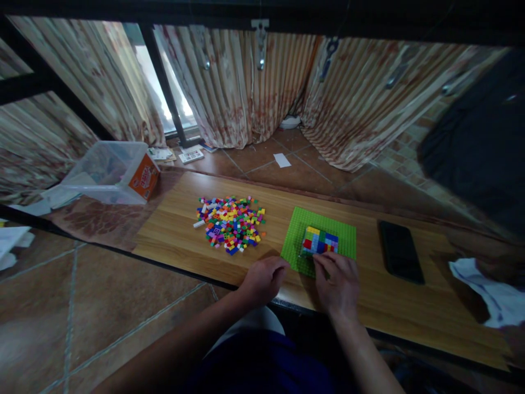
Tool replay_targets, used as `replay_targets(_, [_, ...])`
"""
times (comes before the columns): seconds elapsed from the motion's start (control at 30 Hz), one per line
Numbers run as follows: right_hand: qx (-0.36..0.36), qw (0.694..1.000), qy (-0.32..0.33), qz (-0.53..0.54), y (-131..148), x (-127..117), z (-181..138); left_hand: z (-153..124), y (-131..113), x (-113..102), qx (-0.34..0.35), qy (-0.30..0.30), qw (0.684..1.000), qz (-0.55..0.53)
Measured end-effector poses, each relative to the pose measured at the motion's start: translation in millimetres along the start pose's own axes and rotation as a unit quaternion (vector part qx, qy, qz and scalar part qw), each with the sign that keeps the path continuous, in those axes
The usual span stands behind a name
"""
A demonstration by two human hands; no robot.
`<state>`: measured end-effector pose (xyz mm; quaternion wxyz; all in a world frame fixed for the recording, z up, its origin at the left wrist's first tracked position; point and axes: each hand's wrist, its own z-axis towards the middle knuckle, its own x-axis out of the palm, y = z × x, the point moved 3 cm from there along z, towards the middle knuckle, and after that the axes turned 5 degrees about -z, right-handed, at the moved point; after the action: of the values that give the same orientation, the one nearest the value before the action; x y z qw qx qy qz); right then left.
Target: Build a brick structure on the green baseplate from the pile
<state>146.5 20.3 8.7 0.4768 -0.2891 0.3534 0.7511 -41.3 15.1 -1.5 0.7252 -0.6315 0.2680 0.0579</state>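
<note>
A block of building bricks [320, 240] in yellow, red, blue, green and light blue stands on a green studded baseplate [293, 235]. My right hand [339, 282] reaches over the near part of the plate, its fingers bent together at the front edge of the block. Whatever lies between those fingertips is hidden. Beside the plate's near left corner, my left hand [264, 279] rests with curled fingers at the table edge; its grip is too dark to see into. Left of the plate lies a heap of loose building bricks [232, 223] in many colours.
The long wooden table [176, 230] carries a black phone [401, 251] right of the plate and a crumpled white cloth or paper [488, 293] at its right end. A clear plastic bin [110, 172] with an orange label stands at the left. Patterned curtains [229, 93] hang beyond.
</note>
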Motion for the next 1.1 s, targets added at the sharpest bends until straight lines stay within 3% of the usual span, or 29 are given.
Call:
replay_targets(0.4, [0.014,0.999,-0.036,0.008,-3.8,6.1,-6.8,-1.5,-4.5,-0.9,-0.002,-0.004,1.0,-0.022])
replay_targets(0.57, [0.001,1.0,-0.018,0.008,-8.2,5.8,-6.5,-12.1,-2.3,-14.8,-0.021,-0.068,0.997,-0.029])
replay_targets(0.73, [-0.013,0.999,-0.023,0.018,-8.6,0.8,-7.6,-38.1,12.6,-55.3,-0.054,-0.177,0.982,0.041])
replay_targets(0.87, [0.025,0.997,-0.042,0.051,-2.3,-3.1,-12.6,-47.3,18.8,-80.1,-0.046,-0.216,0.968,0.117])
replay_targets(1.1, [0.085,0.989,-0.047,0.11,3.9,-18.4,-22.1,-13.3,19.6,-73.1,0.003,-0.177,0.945,0.277])
